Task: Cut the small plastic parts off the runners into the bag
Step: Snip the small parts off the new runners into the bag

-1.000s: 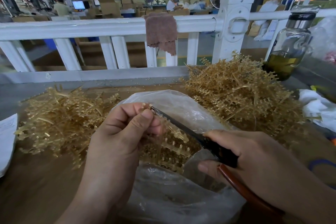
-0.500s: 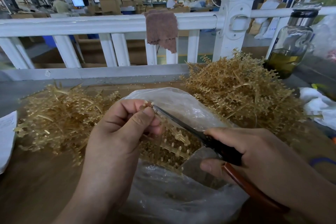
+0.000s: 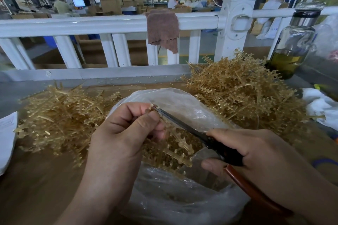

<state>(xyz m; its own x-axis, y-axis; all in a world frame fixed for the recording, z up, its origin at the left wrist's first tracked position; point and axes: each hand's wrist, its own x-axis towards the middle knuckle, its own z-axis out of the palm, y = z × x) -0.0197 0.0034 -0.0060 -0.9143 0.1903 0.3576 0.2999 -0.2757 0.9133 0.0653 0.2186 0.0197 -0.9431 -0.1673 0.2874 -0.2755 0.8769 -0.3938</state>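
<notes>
My left hand (image 3: pixel 126 133) pinches one end of an amber plastic runner (image 3: pixel 180 142) studded with small parts, holding it over the mouth of a clear plastic bag (image 3: pixel 182 197). My right hand (image 3: pixel 265 155) grips scissors (image 3: pixel 201 136) with dark blades and a reddish-brown handle. The blades lie along the runner, their tip right by my left fingertips. Loose amber parts lie inside the bag below the runner.
A flat heap of amber runners (image 3: pixel 62 115) lies to the left, a taller heap (image 3: pixel 241 93) to the right. A glass bottle (image 3: pixel 290 45) with yellow liquid stands far right, white cloth (image 3: pixel 320 106) beside it. A white railing (image 3: pixel 109 23) with a brown rag (image 3: pixel 162 29) runs behind. Paper (image 3: pixel 6 139) lies at the left edge.
The scissors' blades have slid a little along the runner toward my left fingertips. Both hands keep their grip in much the same place.
</notes>
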